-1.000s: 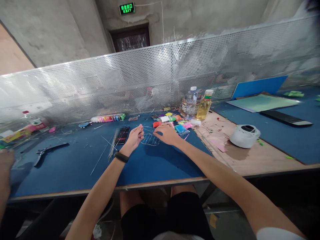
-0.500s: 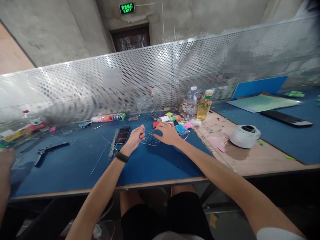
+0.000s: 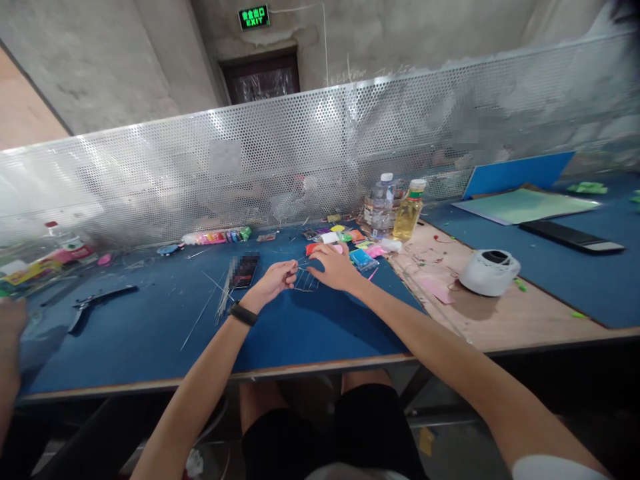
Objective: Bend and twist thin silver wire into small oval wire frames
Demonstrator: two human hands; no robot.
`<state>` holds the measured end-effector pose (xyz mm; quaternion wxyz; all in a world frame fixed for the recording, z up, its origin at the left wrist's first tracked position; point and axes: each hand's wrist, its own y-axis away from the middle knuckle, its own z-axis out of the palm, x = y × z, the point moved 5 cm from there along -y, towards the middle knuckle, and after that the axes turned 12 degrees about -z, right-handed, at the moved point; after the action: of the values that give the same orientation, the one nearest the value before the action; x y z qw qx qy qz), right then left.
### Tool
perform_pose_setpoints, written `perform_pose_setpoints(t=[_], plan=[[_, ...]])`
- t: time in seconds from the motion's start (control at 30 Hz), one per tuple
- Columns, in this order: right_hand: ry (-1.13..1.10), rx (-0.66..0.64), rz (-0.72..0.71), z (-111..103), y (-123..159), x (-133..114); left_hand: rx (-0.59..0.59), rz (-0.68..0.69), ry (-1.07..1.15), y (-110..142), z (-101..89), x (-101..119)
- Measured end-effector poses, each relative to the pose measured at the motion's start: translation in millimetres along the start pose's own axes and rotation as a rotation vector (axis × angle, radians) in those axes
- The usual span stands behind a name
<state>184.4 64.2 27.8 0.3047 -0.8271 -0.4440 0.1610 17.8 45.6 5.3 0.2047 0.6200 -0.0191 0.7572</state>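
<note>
L hand (image 3: 275, 281) now closer to R hand (image 3: 336, 268) — prob. shaping wire frame (image 3: 307, 289); L grip seems pinched on it, R's curled — can't tell hold.

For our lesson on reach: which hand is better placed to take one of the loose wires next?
Probably the left hand: the loose wires lie beside its wrist, while the right hand is farther away, by the wire frame.
</note>
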Motion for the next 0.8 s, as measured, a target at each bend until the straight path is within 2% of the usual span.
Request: perform_pose_setpoints(t=[0.23,0.43,0.53,0.63,0.8], plan=[[-0.129,-0.033,-0.123,-1.2,-4.6,-12.1,0.002,-0.009,0.051,1.6,0.7,1.8],[-0.220,-0.075,-0.239,-1.0,-7.6,-21.4,0.072,0.103,0.128,4.4,-5.1,12.2],[-0.224,-0.085,-0.224,-2.0,-7.2,-21.7,0.104,0.134,0.144,4.8,-6.1,14.1],[-0.194,-0.066,-0.143,-3.1,-6.7,-17.1,0.143,0.156,0.155,4.3,-7.4,14.2],[-0.189,-0.081,-0.098,0.8,-6.2,-10.7,0.124,0.181,0.111,2.0,-6.4,12.5]])
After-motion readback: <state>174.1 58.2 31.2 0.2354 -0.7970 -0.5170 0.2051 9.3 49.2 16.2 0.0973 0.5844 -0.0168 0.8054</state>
